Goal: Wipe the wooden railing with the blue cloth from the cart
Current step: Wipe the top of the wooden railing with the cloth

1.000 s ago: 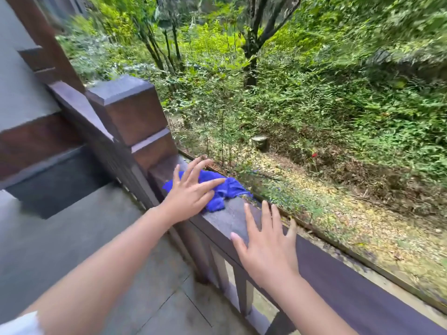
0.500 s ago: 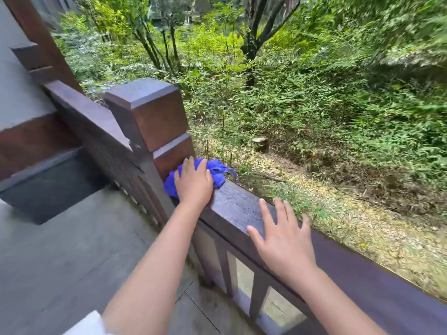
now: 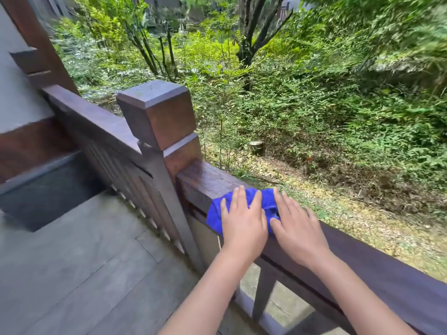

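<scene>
The blue cloth [image 3: 267,203] lies bunched on top of the dark wooden railing [image 3: 205,180], a little to the right of the square corner post [image 3: 157,114]. My left hand [image 3: 243,221] presses flat on the cloth's left part, fingers spread. My right hand [image 3: 294,223] lies flat beside it, its thumb and first fingers resting on the cloth's right edge and its palm on the bare rail. Much of the cloth is hidden under my hands. The cart is not in view.
The railing runs on to the lower right [image 3: 399,281] and, past the post, back to the left [image 3: 89,112] toward a wall. Balusters stand under the rail. Grey floor tiles [image 3: 79,257] lie on my side; a leafy slope drops away beyond.
My left hand has slid the cloth to the right along the rail, away from the post. My right hand has come onto the cloth's right edge. The view has shifted.
</scene>
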Motion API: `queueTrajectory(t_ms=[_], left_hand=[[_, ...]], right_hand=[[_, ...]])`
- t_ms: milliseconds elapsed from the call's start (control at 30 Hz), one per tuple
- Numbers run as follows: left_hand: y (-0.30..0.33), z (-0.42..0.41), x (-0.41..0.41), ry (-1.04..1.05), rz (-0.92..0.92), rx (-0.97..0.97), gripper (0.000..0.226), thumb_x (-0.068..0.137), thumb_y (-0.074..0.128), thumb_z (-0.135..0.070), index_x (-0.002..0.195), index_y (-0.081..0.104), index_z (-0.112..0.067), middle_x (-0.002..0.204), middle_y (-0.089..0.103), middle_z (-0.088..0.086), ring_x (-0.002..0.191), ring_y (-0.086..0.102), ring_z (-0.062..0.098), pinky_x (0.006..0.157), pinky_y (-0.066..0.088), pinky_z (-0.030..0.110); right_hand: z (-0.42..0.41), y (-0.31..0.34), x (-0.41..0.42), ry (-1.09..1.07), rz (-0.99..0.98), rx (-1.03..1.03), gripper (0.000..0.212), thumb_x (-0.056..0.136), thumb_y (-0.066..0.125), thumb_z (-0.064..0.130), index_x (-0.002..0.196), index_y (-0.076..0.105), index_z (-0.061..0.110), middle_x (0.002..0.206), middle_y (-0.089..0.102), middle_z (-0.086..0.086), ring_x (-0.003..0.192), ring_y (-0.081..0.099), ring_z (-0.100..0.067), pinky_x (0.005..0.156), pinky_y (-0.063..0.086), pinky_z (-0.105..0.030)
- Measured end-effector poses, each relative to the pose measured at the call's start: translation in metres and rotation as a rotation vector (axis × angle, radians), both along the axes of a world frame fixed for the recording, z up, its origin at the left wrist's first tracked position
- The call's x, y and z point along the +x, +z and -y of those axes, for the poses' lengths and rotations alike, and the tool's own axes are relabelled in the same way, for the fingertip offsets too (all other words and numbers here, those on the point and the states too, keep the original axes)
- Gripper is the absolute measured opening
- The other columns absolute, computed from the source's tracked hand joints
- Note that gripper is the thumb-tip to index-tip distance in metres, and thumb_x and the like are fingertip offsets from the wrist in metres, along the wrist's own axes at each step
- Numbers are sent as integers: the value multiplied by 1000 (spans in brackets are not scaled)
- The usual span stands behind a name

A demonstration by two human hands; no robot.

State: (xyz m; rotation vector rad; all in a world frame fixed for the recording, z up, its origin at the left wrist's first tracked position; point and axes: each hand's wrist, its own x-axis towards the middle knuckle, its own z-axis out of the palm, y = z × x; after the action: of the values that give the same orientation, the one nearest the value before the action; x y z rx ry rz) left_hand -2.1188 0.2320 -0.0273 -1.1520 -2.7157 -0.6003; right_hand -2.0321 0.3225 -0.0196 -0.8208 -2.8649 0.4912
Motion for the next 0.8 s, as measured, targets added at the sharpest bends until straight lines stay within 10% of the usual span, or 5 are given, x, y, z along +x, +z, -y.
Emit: queueTrajectory(t_ms=[300,533,800], left_hand=[[14,18,-67,-512,-3,-231,47,96,32,-28,142,25,-28,158,10,-1,145,4,13,116,5,48],[27,33,-115,-290,-44,-161,68,87,48,-47,145,19,-27,153,21,11,141,21,26,111,30,50],[21,52,-108,-354,12,-81,56,90,53,-31,142,32,-24,149,38,2,139,29,16,111,31,33]], right_hand=[[3,4,-14,91,-150,9,55,92,37,40,143,20,31,157,12,4,144,4,-11,117,3,-35],[12,21,-57,123,-202,76,35,87,50,31,115,60,12,132,54,-8,126,41,-23,104,30,-36],[15,18,-67,196,-77,13,55,89,52,32,139,35,18,151,31,-6,139,26,-19,114,20,-32]])
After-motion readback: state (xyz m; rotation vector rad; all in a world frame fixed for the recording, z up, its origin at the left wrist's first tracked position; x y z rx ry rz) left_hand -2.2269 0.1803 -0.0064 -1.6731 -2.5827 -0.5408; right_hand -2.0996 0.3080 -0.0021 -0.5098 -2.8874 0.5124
